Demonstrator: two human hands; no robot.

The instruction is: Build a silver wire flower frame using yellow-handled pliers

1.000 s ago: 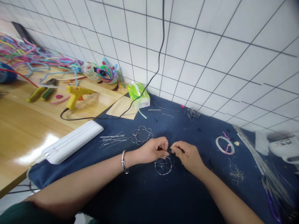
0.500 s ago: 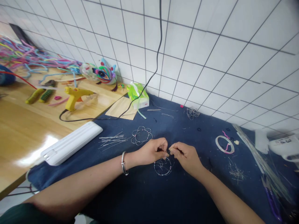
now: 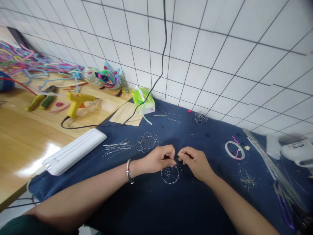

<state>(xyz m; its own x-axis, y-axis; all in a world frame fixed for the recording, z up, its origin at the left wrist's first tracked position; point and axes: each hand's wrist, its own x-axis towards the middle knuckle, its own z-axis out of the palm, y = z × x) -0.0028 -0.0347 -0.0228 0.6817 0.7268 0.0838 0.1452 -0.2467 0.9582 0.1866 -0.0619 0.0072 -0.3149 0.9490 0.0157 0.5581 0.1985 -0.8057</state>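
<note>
Over the dark blue cloth, my left hand [image 3: 164, 159] pinches the upper edge of a round wire ring [image 3: 168, 182] dotted with small beads. Close to its right, my right hand [image 3: 193, 160] is closed in a pinch at the ring's upper right, around thin wire hardly visible between the fingertips. A small gap separates the two hands. Left of them lies a flower-shaped wire piece [image 3: 148, 142] with beads, beside loose straight wires [image 3: 116, 148].
A white power bank-like case [image 3: 75, 151], yellow glue gun [image 3: 77, 103], pliers [image 3: 42, 98] and tissue pack [image 3: 144, 99] are at left. Rightward lie a white ring coil [image 3: 229, 150], wire scraps [image 3: 248, 180], purple-handled scissors [image 3: 283, 209] and a white heat tool [image 3: 297, 152].
The view has shifted very slightly. My right hand's fingertips have moved a little, while my left hand keeps its pinch on the ring.
</note>
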